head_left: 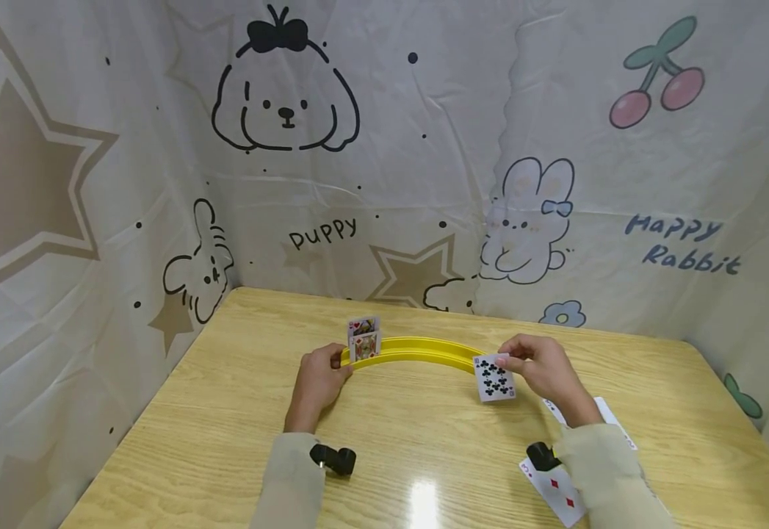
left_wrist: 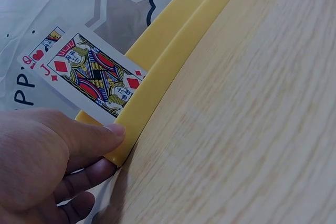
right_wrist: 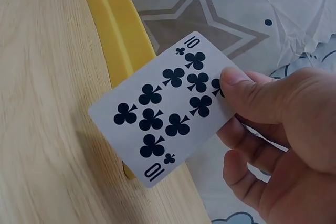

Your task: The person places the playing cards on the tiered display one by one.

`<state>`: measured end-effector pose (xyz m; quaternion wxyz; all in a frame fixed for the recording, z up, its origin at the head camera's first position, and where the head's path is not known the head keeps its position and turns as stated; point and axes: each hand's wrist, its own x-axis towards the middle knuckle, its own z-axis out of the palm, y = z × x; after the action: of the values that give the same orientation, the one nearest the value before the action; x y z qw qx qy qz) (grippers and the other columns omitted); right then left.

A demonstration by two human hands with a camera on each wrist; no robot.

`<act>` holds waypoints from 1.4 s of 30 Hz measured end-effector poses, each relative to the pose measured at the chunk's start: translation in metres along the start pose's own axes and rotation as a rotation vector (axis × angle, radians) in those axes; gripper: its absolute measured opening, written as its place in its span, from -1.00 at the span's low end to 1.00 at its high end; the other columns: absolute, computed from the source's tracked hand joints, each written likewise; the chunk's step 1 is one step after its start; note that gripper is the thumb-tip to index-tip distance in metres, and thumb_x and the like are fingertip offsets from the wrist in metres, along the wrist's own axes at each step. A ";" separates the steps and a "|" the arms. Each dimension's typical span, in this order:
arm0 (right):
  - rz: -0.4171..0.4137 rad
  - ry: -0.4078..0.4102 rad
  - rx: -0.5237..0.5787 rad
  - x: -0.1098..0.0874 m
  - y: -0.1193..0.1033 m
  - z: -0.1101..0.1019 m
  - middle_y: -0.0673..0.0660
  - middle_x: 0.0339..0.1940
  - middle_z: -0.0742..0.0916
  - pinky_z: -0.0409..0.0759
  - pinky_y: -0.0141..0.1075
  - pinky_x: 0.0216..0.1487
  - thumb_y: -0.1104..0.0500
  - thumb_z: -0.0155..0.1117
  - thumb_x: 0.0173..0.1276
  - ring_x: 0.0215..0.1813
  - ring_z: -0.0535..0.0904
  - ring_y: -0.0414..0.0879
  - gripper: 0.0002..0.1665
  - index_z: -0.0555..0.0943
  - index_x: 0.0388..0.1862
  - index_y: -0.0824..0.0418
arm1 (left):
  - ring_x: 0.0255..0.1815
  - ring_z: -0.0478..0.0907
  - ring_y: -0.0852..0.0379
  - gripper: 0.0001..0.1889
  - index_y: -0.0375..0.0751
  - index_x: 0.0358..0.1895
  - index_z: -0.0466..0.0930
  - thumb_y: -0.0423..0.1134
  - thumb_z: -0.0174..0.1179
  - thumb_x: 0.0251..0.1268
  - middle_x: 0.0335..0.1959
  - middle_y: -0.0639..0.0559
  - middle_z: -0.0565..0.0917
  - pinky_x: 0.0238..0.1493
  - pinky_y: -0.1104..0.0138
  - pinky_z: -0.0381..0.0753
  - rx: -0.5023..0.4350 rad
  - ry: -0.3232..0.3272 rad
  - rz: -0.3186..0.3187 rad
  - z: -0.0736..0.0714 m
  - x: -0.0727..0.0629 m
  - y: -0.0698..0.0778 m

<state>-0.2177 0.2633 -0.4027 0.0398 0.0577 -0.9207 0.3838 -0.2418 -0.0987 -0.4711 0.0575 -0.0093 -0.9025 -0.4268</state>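
A curved yellow card holder (head_left: 424, 350) lies on the wooden table. Two playing cards stand in its slots at the left end: the jack of diamonds (left_wrist: 94, 77) in front and the queen of hearts (left_wrist: 39, 53) behind it. My left hand (head_left: 318, 378) grips that end of the holder, its thumb (left_wrist: 107, 136) on the front wall. At the right end, my right hand (head_left: 546, 371) pinches the ten of clubs (right_wrist: 163, 108) by its edge between thumb and fingers. The card is face up to view and overlaps the holder's right end, partly hiding it.
Loose cards lie on the table by my right forearm, among them a diamond card (head_left: 556, 491) and a white card (head_left: 612, 420) partly hidden by the arm. A printed cloth (head_left: 391, 147) hangs behind the wooden table (head_left: 384, 441). Each wrist carries a black camera mount (head_left: 334, 459).
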 end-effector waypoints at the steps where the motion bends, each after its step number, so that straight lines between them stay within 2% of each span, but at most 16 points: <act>1: -0.001 0.002 0.006 0.001 -0.001 0.001 0.06 -0.33 0.70 0.45 -0.16 -0.23 0.21 0.43 0.33 -0.24 0.50 0.00 -0.91 0.70 -0.28 0.21 | -0.08 0.64 0.01 -0.61 -0.34 0.12 0.65 -0.37 0.42 0.22 -0.11 -0.15 0.72 -0.03 0.12 0.63 0.000 0.002 0.002 0.000 0.000 -0.001; 17: 0.003 0.042 0.097 0.018 -0.012 0.024 0.08 -0.32 0.71 0.46 -0.18 -0.21 0.20 0.42 0.35 -0.21 0.51 0.02 -0.91 0.71 -0.27 0.23 | -0.09 0.63 0.02 -0.61 -0.35 0.12 0.65 -0.37 0.41 0.22 -0.11 -0.14 0.71 -0.04 0.15 0.63 -0.010 -0.003 -0.002 0.001 0.002 -0.003; 29: -0.026 0.053 0.134 0.035 -0.021 0.040 0.08 -0.32 0.75 0.43 -0.17 -0.18 0.21 0.40 0.36 -0.16 0.52 0.04 -0.91 0.70 -0.26 0.24 | -0.10 0.64 0.02 -0.61 -0.36 0.12 0.64 -0.38 0.40 0.23 -0.12 -0.14 0.71 -0.05 0.15 0.64 -0.018 -0.007 -0.001 0.002 0.001 -0.004; 42: -0.006 0.017 0.219 0.052 -0.033 0.061 0.10 -0.29 0.73 0.43 -0.17 -0.16 0.23 0.39 0.36 -0.14 0.51 0.05 -0.90 0.71 -0.22 0.26 | -0.09 0.64 0.02 -0.62 -0.35 0.12 0.64 -0.37 0.40 0.24 -0.12 -0.13 0.71 -0.05 0.15 0.64 -0.023 -0.015 -0.008 0.000 0.001 -0.002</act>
<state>-0.2667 0.1928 -0.4167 0.0422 0.0610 -0.8728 0.4825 -0.2426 -0.1001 -0.4719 0.0490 -0.0094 -0.8980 -0.4372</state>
